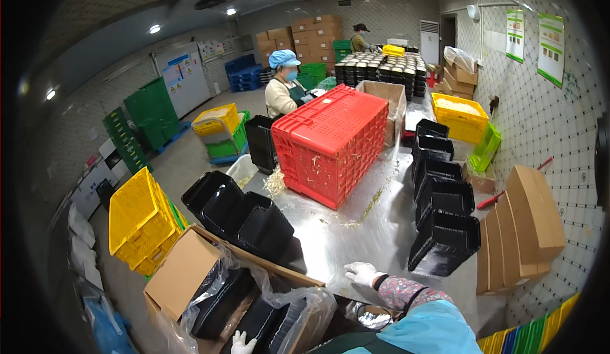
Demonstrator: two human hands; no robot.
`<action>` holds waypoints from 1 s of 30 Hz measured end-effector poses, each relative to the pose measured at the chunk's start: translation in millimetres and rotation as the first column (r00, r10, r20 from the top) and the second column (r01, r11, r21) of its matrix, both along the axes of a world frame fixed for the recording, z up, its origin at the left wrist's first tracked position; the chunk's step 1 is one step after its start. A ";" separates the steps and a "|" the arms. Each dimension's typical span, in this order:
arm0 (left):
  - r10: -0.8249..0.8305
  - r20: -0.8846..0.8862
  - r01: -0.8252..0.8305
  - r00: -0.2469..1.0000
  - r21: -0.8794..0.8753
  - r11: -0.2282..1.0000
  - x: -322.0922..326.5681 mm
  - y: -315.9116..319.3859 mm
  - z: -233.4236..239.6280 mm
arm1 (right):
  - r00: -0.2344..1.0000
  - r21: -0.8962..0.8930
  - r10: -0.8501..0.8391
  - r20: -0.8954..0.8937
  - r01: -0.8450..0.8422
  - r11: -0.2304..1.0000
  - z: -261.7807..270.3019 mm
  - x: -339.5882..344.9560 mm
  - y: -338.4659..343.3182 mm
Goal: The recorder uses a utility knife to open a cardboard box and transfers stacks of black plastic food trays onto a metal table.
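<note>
My left hand [243,343], in a white glove, lies with spread fingers against black plastic trays [257,318] nested in an open cardboard box [183,277] lined with clear film. My right hand [363,274], also gloved, rests over the near part of the steel table [329,239], fingers apart and nothing in them. Stacks of black trays [238,211] stand beyond the box on the left. More tray stacks [445,239] line the table's right side. A large red plastic crate [333,139] sits mid-table, with pale shreds [275,182] beside it.
Across the table's left side stands a co-worker [286,84] in a blue cap; another person [360,39] is farther back. Yellow crates [138,216] stand at left, folded cardboard boxes [519,239] at right. Filled black trays [381,65] cover the far table. Green scraps lie beside the red crate.
</note>
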State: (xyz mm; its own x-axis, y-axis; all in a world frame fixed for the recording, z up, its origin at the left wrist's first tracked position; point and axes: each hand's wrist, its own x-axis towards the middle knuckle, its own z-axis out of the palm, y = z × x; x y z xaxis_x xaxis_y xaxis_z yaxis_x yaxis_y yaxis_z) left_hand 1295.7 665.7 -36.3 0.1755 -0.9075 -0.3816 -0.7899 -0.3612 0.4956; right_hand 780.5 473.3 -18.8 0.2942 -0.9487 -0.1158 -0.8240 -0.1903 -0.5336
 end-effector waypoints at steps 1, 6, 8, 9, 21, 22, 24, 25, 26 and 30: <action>-0.007 0.012 0.007 1.000 -0.003 1.000 -6.8 -2.1 12.5 | 0.999 0.047 0.021 -0.025 -0.020 0.999 16.0 -4.3 19.2; -0.007 0.054 0.022 0.999 -0.271 0.962 2.0 -11.3 29.1 | 0.998 -0.139 -0.013 -0.058 0.005 0.990 -14.7 -28.9 88.9; -0.029 -0.074 0.000 0.997 -0.357 0.934 -17.8 -29.3 73.2 | 0.998 -0.174 -0.053 0.020 0.056 0.983 -2.8 -43.9 115.7; -0.046 -0.096 0.006 0.994 -0.384 0.923 -28.1 -34.9 99.3 | 0.994 -0.189 -0.063 0.094 0.080 0.979 9.3 -47.6 126.3; -0.640 -0.174 0.405 0.748 -0.643 0.649 -241.6 -91.9 239.6 | 0.919 -0.019 -0.320 0.229 0.333 0.943 11.0 -154.1 229.5; -0.664 -0.290 0.406 0.689 -0.605 0.685 -261.2 -89.1 227.4 | 0.926 0.040 -0.331 0.182 0.330 0.943 12.3 -168.7 239.9; -0.694 -0.408 0.497 0.593 -0.493 0.714 -322.4 -83.6 234.3 | 0.914 0.159 -0.387 0.124 0.366 0.917 16.1 -207.1 263.9; -0.750 -0.400 0.533 0.528 -0.531 0.658 -348.9 -87.0 215.1 | 0.900 0.213 -0.420 0.115 0.390 0.896 13.8 -230.1 277.8; -0.802 -0.409 0.626 0.434 -0.503 0.596 -397.4 -83.6 224.7 | 0.873 0.225 -0.482 0.076 0.456 0.861 1.5 -259.9 298.9; -0.827 -0.556 0.821 0.085 -0.431 0.374 -538.6 -56.7 187.6 | 0.671 0.135 -0.741 -0.009 0.735 0.664 -1.0 -346.7 376.5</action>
